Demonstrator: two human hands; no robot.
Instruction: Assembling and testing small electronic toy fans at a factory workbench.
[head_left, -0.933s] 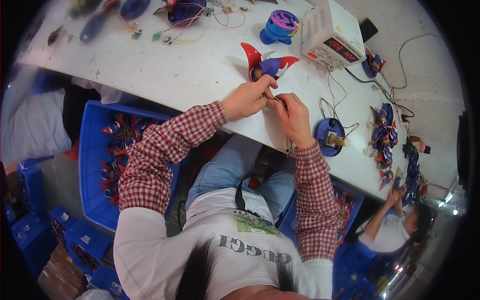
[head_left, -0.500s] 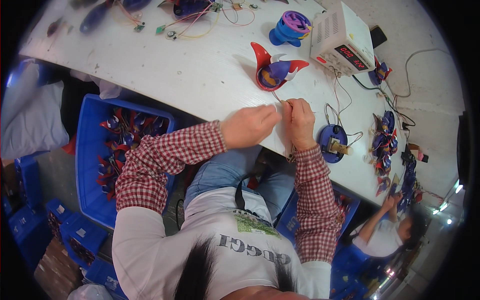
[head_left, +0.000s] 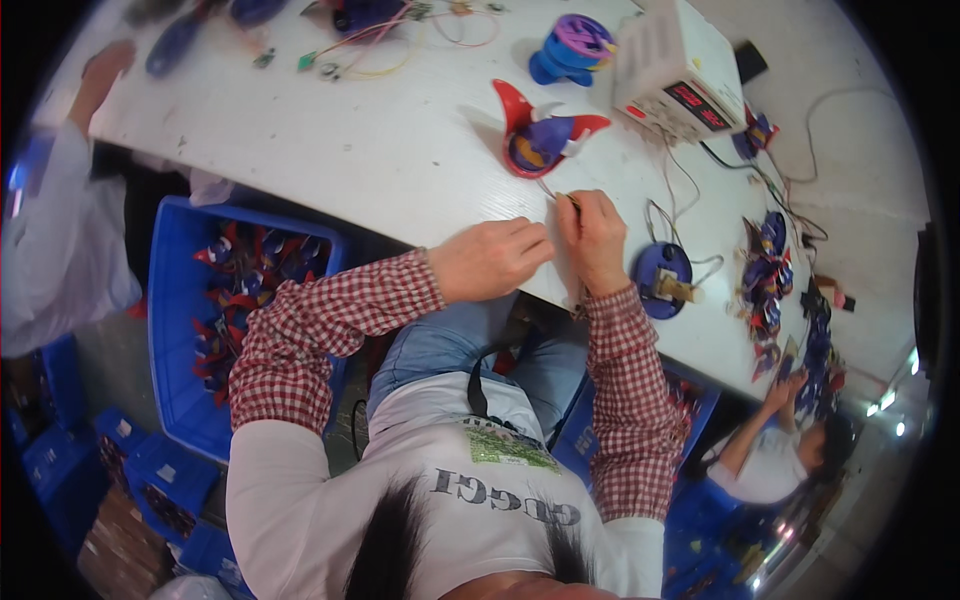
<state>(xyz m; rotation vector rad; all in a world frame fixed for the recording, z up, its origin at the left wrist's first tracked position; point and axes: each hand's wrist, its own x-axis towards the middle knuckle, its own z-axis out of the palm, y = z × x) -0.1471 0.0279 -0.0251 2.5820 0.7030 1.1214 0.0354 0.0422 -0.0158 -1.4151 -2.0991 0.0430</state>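
1. A long white table (head_left: 330, 150) runs across the upper part of the view, with its near edge at the person's lap.
2. A big blue plastic crate (head_left: 180, 350) stands on the floor to the person's left, below the table edge. It holds a heap of red and blue toy parts (head_left: 235, 290).
3. A second blue crate (head_left: 590, 430) sits under the table by the right knee; its contents are mostly hidden.
4. A white box-shaped power supply (head_left: 672, 78) with a red display stands at the far right of the table.
5. A red and blue toy shell (head_left: 540, 135) lies open side up on the table, just beyond the hands.
6. A blue round part (head_left: 662, 280) with wires lies beside the right wrist.
7. The left hand (head_left: 490, 258) rests near the table edge, fingers curled together; whether it holds anything, I cannot tell.
8. The right hand (head_left: 595, 240) pinches a thin wire (head_left: 560, 195), which leads up to the toy shell.
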